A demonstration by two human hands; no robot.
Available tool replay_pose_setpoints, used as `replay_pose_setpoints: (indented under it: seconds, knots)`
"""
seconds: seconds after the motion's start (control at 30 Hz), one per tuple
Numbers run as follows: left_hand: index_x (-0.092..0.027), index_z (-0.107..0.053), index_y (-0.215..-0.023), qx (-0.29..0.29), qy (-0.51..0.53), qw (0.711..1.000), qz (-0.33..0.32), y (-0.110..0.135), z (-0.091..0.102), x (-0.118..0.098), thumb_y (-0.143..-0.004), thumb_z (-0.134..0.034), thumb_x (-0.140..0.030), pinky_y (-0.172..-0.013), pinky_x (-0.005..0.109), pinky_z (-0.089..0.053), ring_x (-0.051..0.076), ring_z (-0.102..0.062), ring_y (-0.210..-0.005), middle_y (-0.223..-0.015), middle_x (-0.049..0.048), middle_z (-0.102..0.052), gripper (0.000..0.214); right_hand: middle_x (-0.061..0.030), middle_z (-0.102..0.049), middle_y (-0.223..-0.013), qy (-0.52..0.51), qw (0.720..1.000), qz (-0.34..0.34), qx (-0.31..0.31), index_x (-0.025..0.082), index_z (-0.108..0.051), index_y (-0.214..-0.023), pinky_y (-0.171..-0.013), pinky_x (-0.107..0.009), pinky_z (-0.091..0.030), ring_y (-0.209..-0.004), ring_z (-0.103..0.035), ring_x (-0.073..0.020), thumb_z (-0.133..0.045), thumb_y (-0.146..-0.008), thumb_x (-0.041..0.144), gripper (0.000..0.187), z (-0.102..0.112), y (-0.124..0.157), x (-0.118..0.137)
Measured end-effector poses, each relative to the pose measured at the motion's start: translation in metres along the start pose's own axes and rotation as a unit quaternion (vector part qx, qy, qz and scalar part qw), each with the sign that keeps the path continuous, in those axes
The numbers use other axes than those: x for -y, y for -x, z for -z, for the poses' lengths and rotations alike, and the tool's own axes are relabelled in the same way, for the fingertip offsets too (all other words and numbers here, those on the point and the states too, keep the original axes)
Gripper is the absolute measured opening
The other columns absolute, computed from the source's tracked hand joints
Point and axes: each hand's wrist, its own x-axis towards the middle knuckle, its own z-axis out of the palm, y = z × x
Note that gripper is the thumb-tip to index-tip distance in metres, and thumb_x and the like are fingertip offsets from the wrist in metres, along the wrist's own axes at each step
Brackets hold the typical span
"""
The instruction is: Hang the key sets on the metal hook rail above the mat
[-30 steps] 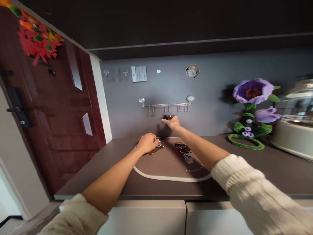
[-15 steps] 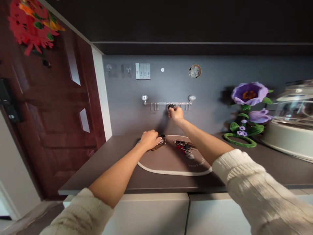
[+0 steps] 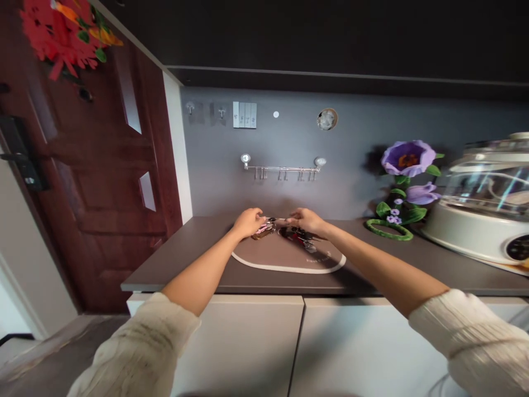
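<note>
On the brown mat [image 3: 268, 256] with a pale rim lie two bunches of keys. My left hand [image 3: 248, 222] is at the left bunch of keys [image 3: 263, 230], its fingers closed on the upper end; pink and brown parts show below them. Over the right bunch of keys [image 3: 303, 240], which has red and silvery pieces, my right hand [image 3: 306, 219] is closed with the fingertips pinched on dark keys. Its grip is partly hidden. Both hands are close together at the back of the mat. Above them a metal rail with small hooks [image 3: 283, 169] is fixed to the wall.
A purple flower ornament [image 3: 407, 160] with a green ring base stands right of the mat, beside a white appliance with a clear top [image 3: 487, 215]. A dark overhead cabinet [image 3: 330, 38] hangs above. The reddish-brown door [image 3: 111, 182] is at the left.
My right hand has come down from the hook rail to the mat; the dark thing it held at the rail no longer shows there. My left hand stays at the left keys. The view has shifted slightly.
</note>
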Motion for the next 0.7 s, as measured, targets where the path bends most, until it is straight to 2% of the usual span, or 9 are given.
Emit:
replay_pose_setpoints:
  seconds: [0.1, 0.2, 0.27, 0.33, 0.4, 0.43, 0.47, 0.57, 0.7]
  knots:
    - [-0.014, -0.055, -0.108, -0.033, 0.092, 0.995, 0.032, 0.010, -0.001, -0.004, -0.075, -0.052, -0.030, -0.081, 0.027, -0.043, 0.016, -0.056, -0.090, -0.102, 0.0095, -0.060, 0.036, -0.0115, -0.064, -0.098, 0.021, 0.999, 0.011, -0.040, 0.012, -0.056, -0.107, -0.074, -0.027, -0.044, -0.084, -0.059, -0.0171, -0.062, -0.073, 0.029, 0.039, 0.003, 0.002, -0.008]
    - [-0.015, -0.049, -0.114, -0.052, 0.205, 0.975, 0.069, 0.020, 0.004, -0.010, -0.073, -0.055, -0.026, -0.079, 0.027, -0.044, 0.016, -0.053, -0.096, -0.110, 0.0109, -0.055, 0.043, -0.0129, -0.061, -0.104, 0.004, 0.999, 0.018, -0.049, 0.011, -0.057, -0.103, -0.078, -0.028, -0.043, -0.089, -0.058, -0.0174, -0.058, -0.076, 0.027, 0.032, 0.008, 0.002, -0.009]
    - [-0.017, -0.045, -0.116, -0.018, 0.282, 0.957, 0.072, 0.023, 0.013, -0.015, -0.069, -0.061, -0.023, -0.076, 0.026, -0.044, 0.015, -0.053, -0.094, -0.111, 0.0100, -0.053, 0.051, -0.0109, -0.063, -0.099, -0.019, 0.999, 0.029, -0.009, 0.012, -0.059, -0.097, -0.076, -0.027, -0.043, -0.085, -0.058, -0.0168, -0.062, -0.072, 0.025, 0.028, 0.014, 0.005, -0.004]
    - [-0.018, -0.047, -0.110, 0.063, 0.344, 0.936, 0.049, 0.024, 0.026, -0.021, -0.063, -0.068, -0.023, -0.071, 0.025, -0.045, 0.012, -0.056, -0.082, -0.102, 0.0071, -0.055, 0.052, -0.0069, -0.065, -0.087, -0.063, 0.992, 0.049, 0.095, 0.014, -0.061, -0.088, -0.070, -0.025, -0.043, -0.077, -0.058, -0.0151, -0.068, -0.066, 0.028, 0.027, 0.021, 0.010, 0.006]
    - [-0.015, -0.053, -0.091, 0.159, 0.399, 0.903, 0.022, 0.024, 0.042, -0.029, -0.061, -0.071, -0.029, -0.062, 0.023, -0.043, 0.009, -0.054, -0.067, -0.081, 0.0023, -0.056, 0.038, -0.0039, -0.064, -0.076, -0.125, 0.957, 0.060, 0.254, 0.015, -0.061, -0.082, -0.065, -0.024, -0.043, -0.068, -0.057, -0.0129, -0.069, -0.064, 0.035, 0.028, 0.030, 0.016, 0.019]
    - [-0.014, -0.053, -0.081, 0.203, 0.425, 0.882, 0.009, 0.024, 0.049, -0.034, -0.061, -0.071, -0.034, -0.058, 0.022, -0.042, 0.008, -0.052, -0.061, -0.071, 0.0003, -0.054, 0.033, -0.0042, -0.063, -0.076, -0.164, 0.934, 0.051, 0.315, 0.014, -0.060, -0.080, -0.063, -0.025, -0.043, -0.067, -0.056, -0.0124, -0.068, -0.065, 0.039, 0.030, 0.034, 0.019, 0.025]
    - [-0.014, -0.051, -0.071, 0.230, 0.459, 0.858, 0.000, 0.024, 0.056, -0.038, -0.062, -0.069, -0.040, -0.053, 0.021, -0.040, 0.007, -0.049, -0.054, -0.061, -0.0017, -0.050, 0.034, -0.0041, -0.062, -0.072, -0.208, 0.917, 0.046, 0.339, 0.014, -0.059, -0.076, -0.060, -0.024, -0.042, -0.063, -0.055, -0.0112, -0.064, -0.068, 0.044, 0.032, 0.036, 0.022, 0.030]
    - [-0.016, -0.032, -0.047, 0.240, 0.556, 0.796, 0.006, 0.025, 0.063, -0.048, -0.067, -0.052, -0.062, -0.040, 0.020, -0.031, 0.004, -0.032, -0.037, -0.042, -0.0062, -0.030, 0.054, 0.0021, -0.045, -0.046, -0.364, 0.872, 0.037, 0.326, 0.016, -0.045, -0.054, -0.043, -0.021, -0.033, -0.041, -0.038, -0.0062, -0.042, -0.073, 0.065, 0.053, 0.037, 0.026, 0.036]
    - [-0.018, -0.018, -0.039, 0.249, 0.609, 0.751, 0.051, 0.030, 0.047, -0.043, -0.066, -0.032, -0.075, -0.033, 0.020, -0.018, 0.003, -0.020, -0.030, -0.033, -0.0062, -0.017, 0.064, 0.0063, -0.017, -0.034, -0.489, 0.818, 0.015, 0.304, 0.020, -0.022, -0.042, -0.033, -0.021, -0.016, -0.033, -0.016, -0.0051, -0.018, -0.070, 0.076, 0.063, 0.020, 0.028, 0.020]
